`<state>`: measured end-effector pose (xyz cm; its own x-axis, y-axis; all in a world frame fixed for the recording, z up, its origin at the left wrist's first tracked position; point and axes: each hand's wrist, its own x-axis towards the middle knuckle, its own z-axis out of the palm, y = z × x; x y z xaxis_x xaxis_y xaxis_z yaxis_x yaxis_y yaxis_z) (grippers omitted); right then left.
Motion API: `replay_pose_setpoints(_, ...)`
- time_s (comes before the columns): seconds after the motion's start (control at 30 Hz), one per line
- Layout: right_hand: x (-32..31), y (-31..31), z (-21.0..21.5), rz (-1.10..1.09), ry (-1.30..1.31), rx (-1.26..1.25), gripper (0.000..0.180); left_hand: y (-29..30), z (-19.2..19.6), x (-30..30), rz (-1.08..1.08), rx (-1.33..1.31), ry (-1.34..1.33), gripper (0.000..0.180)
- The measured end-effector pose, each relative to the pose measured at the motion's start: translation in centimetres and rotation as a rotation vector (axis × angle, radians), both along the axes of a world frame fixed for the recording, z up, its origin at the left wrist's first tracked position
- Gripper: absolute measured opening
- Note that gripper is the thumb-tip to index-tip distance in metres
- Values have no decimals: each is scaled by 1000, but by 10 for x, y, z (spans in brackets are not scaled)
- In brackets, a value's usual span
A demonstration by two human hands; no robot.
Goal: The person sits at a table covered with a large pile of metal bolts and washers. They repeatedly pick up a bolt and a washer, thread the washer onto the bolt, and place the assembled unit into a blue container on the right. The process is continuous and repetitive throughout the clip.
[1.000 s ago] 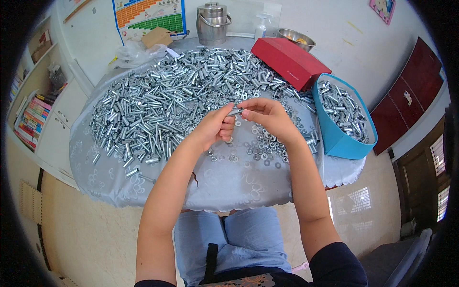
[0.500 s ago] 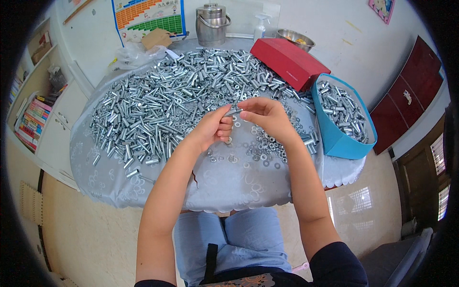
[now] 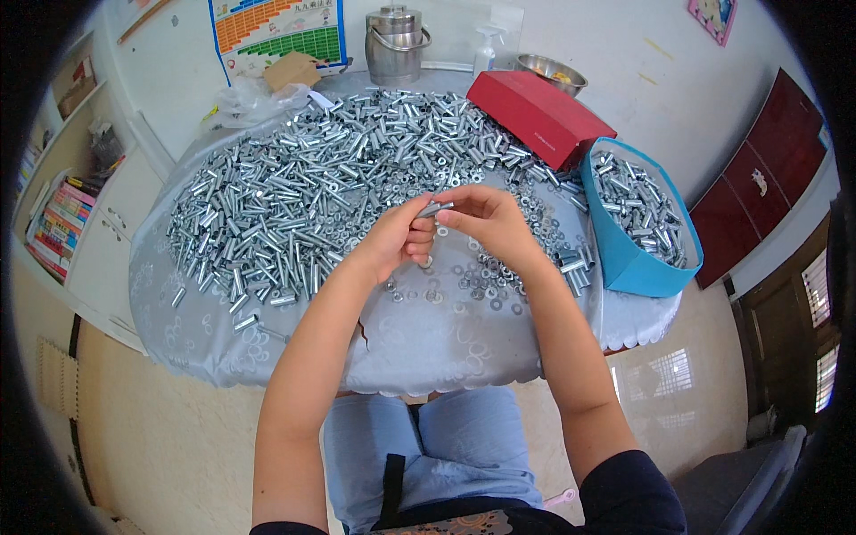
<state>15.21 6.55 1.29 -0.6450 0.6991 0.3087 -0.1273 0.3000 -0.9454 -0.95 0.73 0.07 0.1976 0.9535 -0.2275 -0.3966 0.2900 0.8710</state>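
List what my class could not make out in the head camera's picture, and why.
All in the head view:
Held metal tube: the end toward the left hand is covered by that hand.
Blue bin: its floor is hidden under heaped metal tubes.
Steel bowl: its yellow contents are too small to identify.
Wall chart: its top is cut off by the upper edge.

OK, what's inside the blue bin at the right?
The blue bin holds a heap of silver metal tubes. Only the top layer shows; anything deeper, and the bin's bottom, is covered by them.
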Motion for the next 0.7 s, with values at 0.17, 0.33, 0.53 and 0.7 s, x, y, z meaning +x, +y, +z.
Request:
replay_pose_setpoints(0.17, -4, -5, 2, -15, 51, -1, 24, -3, 5, 1, 10, -10, -75, 46)
replay_pose_setpoints(0.33, 2, 8, -4, -189, -82, 116, 24, 1, 0, -5, 77, -20, -168, 48)
replay_pose_setpoints(0.53, 15, 24, -28, -399, -616, 623, 18, 5, -7, -13, 118, -33, -230, 48)
replay_pose_setpoints(0.7, 16, 28, -36, -463, -634, 677, 17, 5, -6, -10, 142, -51, -199, 48)
